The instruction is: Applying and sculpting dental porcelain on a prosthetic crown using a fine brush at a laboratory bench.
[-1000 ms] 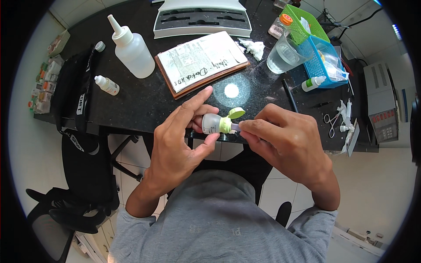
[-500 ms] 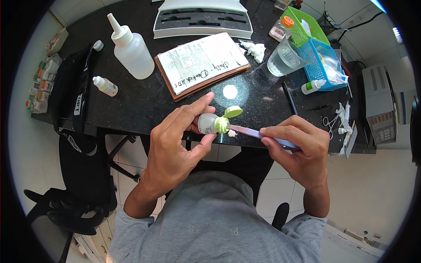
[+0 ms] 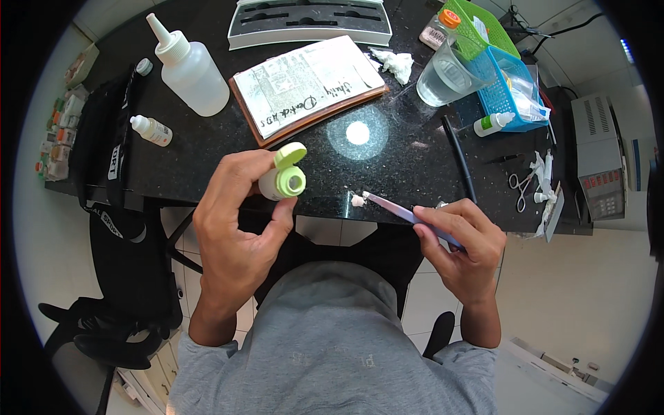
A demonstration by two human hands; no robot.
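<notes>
My left hand [image 3: 238, 221] holds a small white bottle with a light green flip cap [image 3: 285, 177], the lid hinged open and the mouth facing me. My right hand [image 3: 462, 242] grips metal tweezers [image 3: 404, 213] that point left. A small white wad of cotton [image 3: 357, 200] sits in their tips, a short way right of the bottle mouth. Both hands hover over the near edge of the black countertop [image 3: 387, 155].
On the counter: a large white squeeze bottle [image 3: 188, 67], a small dropper bottle [image 3: 152, 129], a paper-covered board [image 3: 308, 84], a grey tray [image 3: 309, 21], a clear beaker [image 3: 446, 76], green and blue baskets [image 3: 508, 69], scissors [image 3: 520, 185], a black pen [image 3: 458, 157]. A black bag [image 3: 114, 207] hangs left.
My right hand has drawn the tweezers out of the bottle and off to the right, with a cotton wad in the tips. The left hand tilted the bottle up.
</notes>
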